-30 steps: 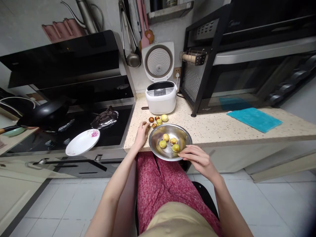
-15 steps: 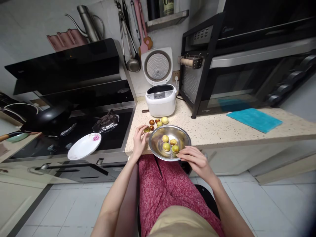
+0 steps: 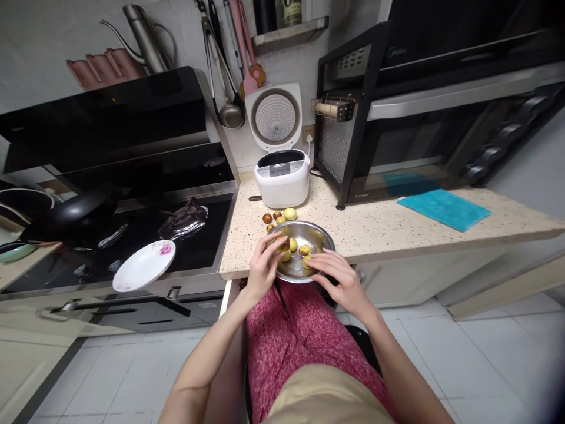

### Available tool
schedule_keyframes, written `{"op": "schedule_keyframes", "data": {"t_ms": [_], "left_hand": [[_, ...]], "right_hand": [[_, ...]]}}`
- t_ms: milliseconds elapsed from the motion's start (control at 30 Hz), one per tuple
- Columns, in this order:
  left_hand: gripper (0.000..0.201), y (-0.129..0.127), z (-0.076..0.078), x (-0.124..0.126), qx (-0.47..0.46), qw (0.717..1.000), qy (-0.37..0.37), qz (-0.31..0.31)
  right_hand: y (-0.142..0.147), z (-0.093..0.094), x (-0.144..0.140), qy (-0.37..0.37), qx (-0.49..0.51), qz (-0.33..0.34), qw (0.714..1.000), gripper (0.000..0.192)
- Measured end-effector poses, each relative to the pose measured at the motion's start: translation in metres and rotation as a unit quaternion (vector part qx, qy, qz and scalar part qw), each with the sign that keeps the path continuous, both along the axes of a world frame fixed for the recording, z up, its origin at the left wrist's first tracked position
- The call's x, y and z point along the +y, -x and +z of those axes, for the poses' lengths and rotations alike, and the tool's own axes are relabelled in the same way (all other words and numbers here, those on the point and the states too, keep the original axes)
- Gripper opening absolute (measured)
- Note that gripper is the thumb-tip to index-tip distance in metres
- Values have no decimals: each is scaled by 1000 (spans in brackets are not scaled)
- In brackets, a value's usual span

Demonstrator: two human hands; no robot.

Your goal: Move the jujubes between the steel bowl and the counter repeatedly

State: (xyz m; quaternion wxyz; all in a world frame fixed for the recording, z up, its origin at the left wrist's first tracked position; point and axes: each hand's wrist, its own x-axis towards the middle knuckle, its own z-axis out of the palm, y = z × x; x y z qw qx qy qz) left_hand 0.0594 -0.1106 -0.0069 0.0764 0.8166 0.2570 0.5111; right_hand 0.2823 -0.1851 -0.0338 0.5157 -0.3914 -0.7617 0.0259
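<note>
Your left hand (image 3: 263, 268) reaches over the near-left rim of the steel bowl (image 3: 324, 240), its fingertips pinched around a small brownish fruit (image 3: 285, 244) held just above the bowl's floor. Your right hand (image 3: 339, 278) rests on the near-right rim, fingers loosely curled and touching a yellow fruit (image 3: 306, 262) inside; whether it grips that fruit you cannot tell. Beyond your left fingertips, a few more fruits (image 3: 279, 217) lie on the speckled counter (image 3: 388, 227), just before the white rice cooker (image 3: 282, 176)
</note>
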Motion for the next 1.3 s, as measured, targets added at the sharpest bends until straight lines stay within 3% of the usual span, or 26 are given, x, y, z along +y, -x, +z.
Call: {"op": "schedule_keyframes", "data": {"t_ms": [167,300,433,700,933,1167,1300], "left_hand": [[44,-4,-4,-2,0,999,-6,-34],[51,-6,-10,-5,9,996,-56,-72],[54,-8,-17,-5,4,992,-84,-94],[57,-1,-17,2,31,992,-44,-117],[42,3,-17,8,10,996,22,-86],[41,5,-21,13,33,995,38,-83],[41,6,-24,15,41,994,42,-89]], "right_hand": [[17,18,9,10,45,-54,997,32],[27,30,15,74,22,-42,996,40],[33,29,19,97,44,-6,994,40],[23,29,26,121,86,-4,989,31],[1,42,57,103,-58,-75,990,32],[2,56,80,143,-303,-122,934,31],[4,59,87,144,-352,-118,917,31]]}}
